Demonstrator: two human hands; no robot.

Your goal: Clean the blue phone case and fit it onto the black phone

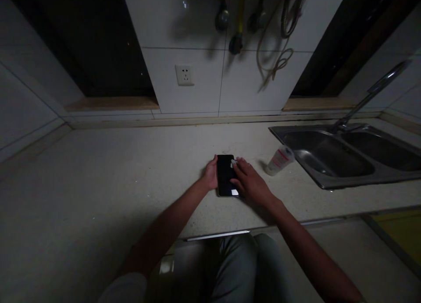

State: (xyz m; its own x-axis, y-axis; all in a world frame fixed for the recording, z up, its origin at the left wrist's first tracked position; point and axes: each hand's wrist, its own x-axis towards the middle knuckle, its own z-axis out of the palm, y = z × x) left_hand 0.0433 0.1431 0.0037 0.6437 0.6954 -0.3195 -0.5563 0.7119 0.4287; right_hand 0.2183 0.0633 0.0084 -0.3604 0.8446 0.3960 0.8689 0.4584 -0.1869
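Observation:
A black smartphone point(225, 173) lies flat, screen up, on the pale countertop point(131, 171). My left hand point(210, 173) presses against its left edge, fingers curled along the side and holding it steady. My right hand point(248, 180) rests on the screen's right side, fingers together, pinching a small white scrap point(233, 163) near the phone's top right corner. A small pale patch shows at the phone's lower right corner. The room is dim.
A white tube with a red label point(279, 160) lies on its side right of the phone. A steel double sink point(348, 156) with a tap point(371, 92) sits at the right. A wall socket point(184, 74) and hanging hoses point(276, 40) are behind.

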